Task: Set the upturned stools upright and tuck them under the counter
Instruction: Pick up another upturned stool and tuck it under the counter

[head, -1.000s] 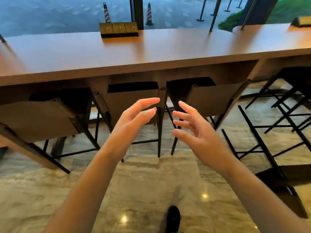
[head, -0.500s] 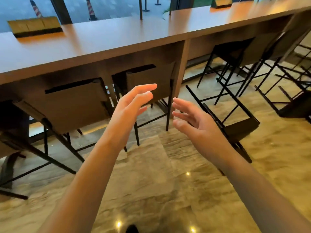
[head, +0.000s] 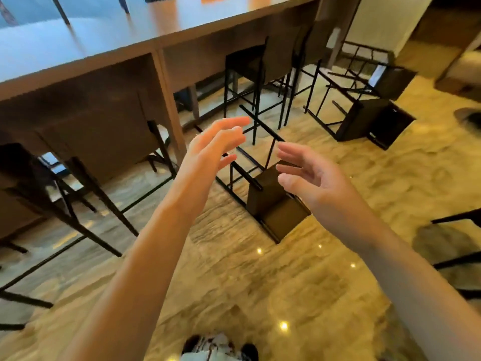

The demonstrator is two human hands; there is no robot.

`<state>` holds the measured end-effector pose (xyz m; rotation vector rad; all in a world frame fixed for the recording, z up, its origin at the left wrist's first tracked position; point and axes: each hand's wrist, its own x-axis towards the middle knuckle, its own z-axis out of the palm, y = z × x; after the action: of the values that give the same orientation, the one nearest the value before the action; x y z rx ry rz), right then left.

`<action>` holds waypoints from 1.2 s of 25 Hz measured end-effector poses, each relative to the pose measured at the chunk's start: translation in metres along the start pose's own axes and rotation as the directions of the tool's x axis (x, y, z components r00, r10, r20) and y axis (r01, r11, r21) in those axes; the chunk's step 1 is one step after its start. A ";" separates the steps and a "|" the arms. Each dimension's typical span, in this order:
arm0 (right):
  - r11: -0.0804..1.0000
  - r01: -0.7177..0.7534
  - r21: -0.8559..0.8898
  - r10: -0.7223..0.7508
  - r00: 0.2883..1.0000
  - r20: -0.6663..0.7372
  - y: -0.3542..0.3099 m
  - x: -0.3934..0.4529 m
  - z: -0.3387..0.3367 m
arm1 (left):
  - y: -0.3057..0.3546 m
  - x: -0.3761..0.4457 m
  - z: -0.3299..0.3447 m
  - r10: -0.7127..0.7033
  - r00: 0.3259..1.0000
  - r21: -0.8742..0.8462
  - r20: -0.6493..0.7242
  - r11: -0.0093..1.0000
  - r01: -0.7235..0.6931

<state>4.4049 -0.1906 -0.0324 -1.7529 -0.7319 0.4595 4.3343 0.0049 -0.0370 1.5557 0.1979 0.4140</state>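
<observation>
Both hands are raised in front of the person with the palms facing one another. The left hand (head: 212, 149) has its grip wide, fingers straight and spread, holding nothing. The right hand (head: 309, 175) also has its grip wide, fingers loosely extended, holding nothing. Neither hand touches anything.

Beyond and between the hands lies the nearest upturned stool (head: 270, 204), taken here as the landmark. Its dark seat rests on the floor (head: 234, 269) and its thin black legs slant up and away toward the table (head: 109, 56). On the near side of this stool the floor is bare polished stone, with small light reflections.

Left of the landmark, a table support panel (head: 169, 105) comes down to the floor; the stool's legs pass close to it. Farther left of the landmark, upright stools (head: 86, 142) stand tucked under the table edge. Beyond the landmark, more upright stools (head: 250, 71) sit under the table. To the far right beyond the landmark, two more overturned stools (head: 369, 108) lie together, well apart from it, with open floor between.
</observation>
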 end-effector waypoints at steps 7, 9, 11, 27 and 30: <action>0.998 -0.051 0.036 0.055 0.994 -0.097 0.037 0.007 -0.086 | -0.011 0.072 0.084 -0.014 0.993 0.035 0.118 0.999 0.010; 0.997 -0.060 0.039 0.064 0.993 -0.101 0.049 0.019 -0.108 | -0.018 0.099 0.102 -0.024 0.992 0.039 0.125 0.999 0.020; 0.997 -0.070 0.045 0.073 0.993 -0.093 0.063 0.040 -0.129 | -0.028 0.128 0.119 -0.031 0.990 0.052 0.135 0.998 0.024; 0.988 -0.100 0.122 0.118 0.981 -0.153 0.133 0.246 -0.314 | -0.084 0.377 0.238 -0.045 0.996 -0.028 0.076 0.998 0.047; 0.988 -0.093 0.124 0.109 0.985 -0.131 0.143 0.277 -0.326 | -0.094 0.394 0.244 -0.060 0.998 -0.015 0.025 0.998 0.061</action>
<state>4.8500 -0.2603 -0.0560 -1.6973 -0.5097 0.4364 4.8005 -0.0682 -0.0729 1.5351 0.2220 0.3484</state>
